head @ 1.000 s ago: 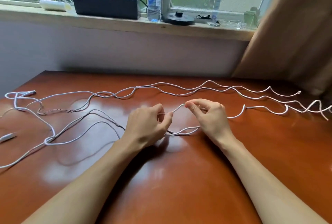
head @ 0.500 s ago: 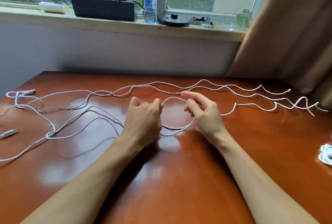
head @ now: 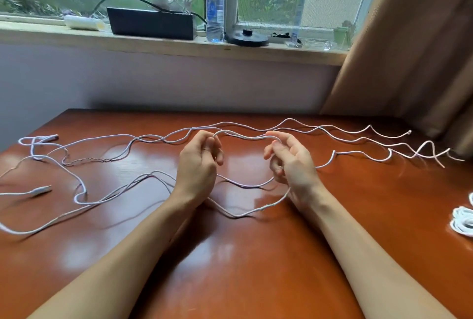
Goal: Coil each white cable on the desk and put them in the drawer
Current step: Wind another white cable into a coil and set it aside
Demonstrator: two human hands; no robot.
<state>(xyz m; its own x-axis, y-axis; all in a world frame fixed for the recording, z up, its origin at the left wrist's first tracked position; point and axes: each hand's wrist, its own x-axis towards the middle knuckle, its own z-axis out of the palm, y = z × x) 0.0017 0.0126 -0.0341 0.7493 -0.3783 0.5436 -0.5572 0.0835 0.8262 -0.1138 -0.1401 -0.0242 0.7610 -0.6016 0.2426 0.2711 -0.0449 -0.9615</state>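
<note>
The left hand (head: 198, 162) is raised just above the desk with its back to the camera, wrist bent, fingers curled inward and pinching a thin white cable (head: 244, 186) at the fingertips. The right hand (head: 291, 162) faces it, palm turned inward; the curled index finger hooks the same cable over its top, and the other fingers are loosely bent around the strands passing through the palm. Between the two hands the cable forms an open loop – one strand stretched across the top, two more sagging onto the glossy reddish-brown wooden desk (head: 256, 267) below. Both forearms are bare and rest low, angled toward each other.

More loose white cables (head: 79, 201) sprawl in waves to the left and along the far side. A coiled white cable (head: 463, 221) lies at the right edge. Beyond, a window sill (head: 76, 37) holds a black rectangular box (head: 151, 23) and a clear plastic water bottle (head: 215, 4) – a tan curtain (head: 422, 50) hangs at the right.
</note>
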